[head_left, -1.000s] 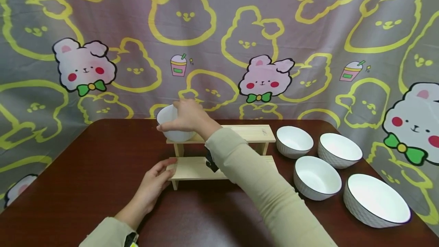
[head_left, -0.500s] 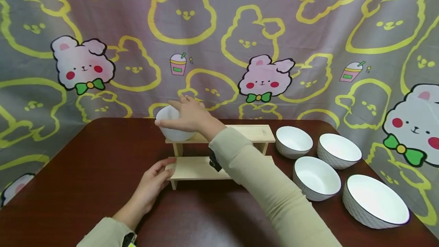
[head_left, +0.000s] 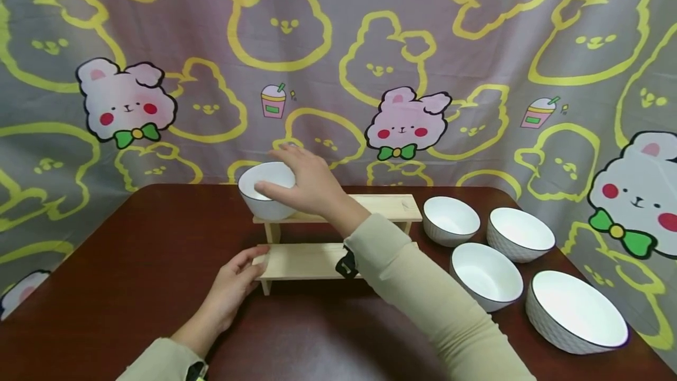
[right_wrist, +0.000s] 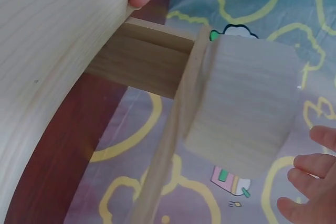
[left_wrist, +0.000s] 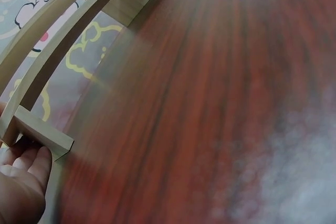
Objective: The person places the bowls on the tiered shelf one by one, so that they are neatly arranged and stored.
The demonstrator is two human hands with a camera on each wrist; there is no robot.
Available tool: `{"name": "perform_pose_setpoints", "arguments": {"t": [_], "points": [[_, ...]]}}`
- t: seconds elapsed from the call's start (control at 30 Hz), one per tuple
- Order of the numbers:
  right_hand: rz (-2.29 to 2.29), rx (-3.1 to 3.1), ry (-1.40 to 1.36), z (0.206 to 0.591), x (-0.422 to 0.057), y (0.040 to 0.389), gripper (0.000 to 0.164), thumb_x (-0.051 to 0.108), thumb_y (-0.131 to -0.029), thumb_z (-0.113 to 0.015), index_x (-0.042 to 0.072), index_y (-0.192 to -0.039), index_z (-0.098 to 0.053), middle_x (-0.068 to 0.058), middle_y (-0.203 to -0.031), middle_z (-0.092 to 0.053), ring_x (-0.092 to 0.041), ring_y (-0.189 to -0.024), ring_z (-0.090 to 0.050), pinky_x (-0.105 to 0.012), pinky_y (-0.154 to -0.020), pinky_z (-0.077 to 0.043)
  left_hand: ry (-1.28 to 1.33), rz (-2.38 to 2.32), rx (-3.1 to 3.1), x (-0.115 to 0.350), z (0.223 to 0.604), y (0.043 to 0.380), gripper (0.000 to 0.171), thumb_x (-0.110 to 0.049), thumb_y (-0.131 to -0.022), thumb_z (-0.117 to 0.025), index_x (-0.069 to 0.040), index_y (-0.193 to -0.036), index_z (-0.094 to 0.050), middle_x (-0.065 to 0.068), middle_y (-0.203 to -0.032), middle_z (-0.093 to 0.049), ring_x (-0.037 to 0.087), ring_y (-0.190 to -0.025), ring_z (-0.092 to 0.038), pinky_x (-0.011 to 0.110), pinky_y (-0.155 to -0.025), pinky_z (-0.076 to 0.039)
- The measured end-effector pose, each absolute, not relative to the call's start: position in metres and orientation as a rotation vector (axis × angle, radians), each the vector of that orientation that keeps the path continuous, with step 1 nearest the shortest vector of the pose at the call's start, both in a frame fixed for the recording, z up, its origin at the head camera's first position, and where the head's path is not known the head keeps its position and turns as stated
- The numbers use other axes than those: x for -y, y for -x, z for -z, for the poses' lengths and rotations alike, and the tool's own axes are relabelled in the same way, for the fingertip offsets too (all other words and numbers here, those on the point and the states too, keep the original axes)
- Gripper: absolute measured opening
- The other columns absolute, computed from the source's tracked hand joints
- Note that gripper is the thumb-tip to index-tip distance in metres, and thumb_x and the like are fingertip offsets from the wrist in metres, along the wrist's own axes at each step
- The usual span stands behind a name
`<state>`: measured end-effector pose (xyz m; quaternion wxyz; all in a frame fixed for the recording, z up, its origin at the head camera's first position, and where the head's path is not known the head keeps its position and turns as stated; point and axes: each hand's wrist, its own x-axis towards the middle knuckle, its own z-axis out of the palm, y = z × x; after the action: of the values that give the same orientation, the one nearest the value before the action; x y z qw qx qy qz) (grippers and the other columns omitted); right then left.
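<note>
Gripping wooden rack: left hand

Finding no readable word, brand or number: seeing none on the white bowls, the wooden shelf or the tabletop. On the curtain, spotting only printed drink cups bearing green labels, too small for making out lettering.

Right grip, a bare hand with fingers extended, is at the white round dark-rimmed bowl on the left end of the pale wooden two-tier rack, upper tier; contact unclear. Left grip, also bare, holds the lower tier's left end. Four white round bowls with dark rims and textured walls stand mouth-up on the dark red-brown table, right of the rack.
</note>
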<state>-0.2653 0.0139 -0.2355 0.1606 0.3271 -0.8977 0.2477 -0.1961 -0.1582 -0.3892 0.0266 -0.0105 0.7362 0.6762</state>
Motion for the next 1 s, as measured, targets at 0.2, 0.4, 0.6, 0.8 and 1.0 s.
{"name": "perform_pose_setpoints", "arguments": {"t": [0.2,0.4,0.6,0.8,1.0], "points": [[-0.764,2.463,-0.987,0.233,-0.027,0.254,0.064,0.050,-0.080,-0.060,0.016,-0.134,-0.050,0.000,-0.140,-0.045,-0.016,-0.135,-0.030,-0.044,-0.108,-0.024,0.037,-2.081,-2.265,0.159,0.392,0.194,0.041,-0.015,-0.093,-0.052,-0.006,-0.133,-0.047,0.008,-0.137,-0.043,0.007,-0.102,-0.049,0.037,-0.093,-0.041],[-0.798,2.431,-1.001,0.230,-0.040,0.242,0.063,0.047,-0.079,-0.062,0.017,-0.133,-0.051,-0.003,-0.142,-0.043,-0.020,-0.135,-0.032,-0.046,-0.108,-0.023,0.039,-2.087,-2.257,0.158,0.393,0.193,0.041,-0.016,-0.093,-0.053,-0.006,-0.132,-0.047,0.007,-0.136,-0.043,0.009,-0.101,-0.048,0.037,-0.093,-0.041],[-0.877,2.389,-0.990,0.229,-0.056,0.233,0.062,0.044,-0.078,-0.064,0.015,-0.132,-0.051,-0.004,-0.143,-0.042,-0.019,-0.135,-0.031,-0.047,-0.108,-0.025,0.041,-2.087,-2.260,0.157,0.394,0.193,0.041,-0.016,-0.093,-0.053,-0.007,-0.132,-0.048,0.006,-0.132,-0.044,0.009,-0.099,-0.047,0.038,-0.093,-0.041],[-0.962,2.331,-0.977,0.228,-0.074,0.226,0.061,0.041,-0.078,-0.063,0.013,-0.131,-0.052,-0.005,-0.142,-0.042,-0.019,-0.134,-0.033,-0.049,-0.104,-0.029,0.028,-2.082,-2.267,0.157,0.391,0.195,0.040,-0.014,-0.093,-0.052,-0.006,-0.132,-0.048,0.008,-0.136,-0.043,0.009,-0.101,-0.049,0.038,-0.093,-0.041],[-1.033,2.260,-0.934,0.232,-0.092,0.224,0.073,0.063,-0.080,-0.052,0.011,-0.130,-0.052,-0.006,-0.139,-0.046,-0.017,-0.132,-0.036,-0.048,-0.104,-0.029,0.034,-2.086,-2.280,0.159,0.390,0.197,0.040,-0.014,-0.093,-0.053,-0.006,-0.131,-0.049,0.010,-0.135,-0.046,0.007,-0.099,-0.052,0.034,-0.090,-0.042]]}}
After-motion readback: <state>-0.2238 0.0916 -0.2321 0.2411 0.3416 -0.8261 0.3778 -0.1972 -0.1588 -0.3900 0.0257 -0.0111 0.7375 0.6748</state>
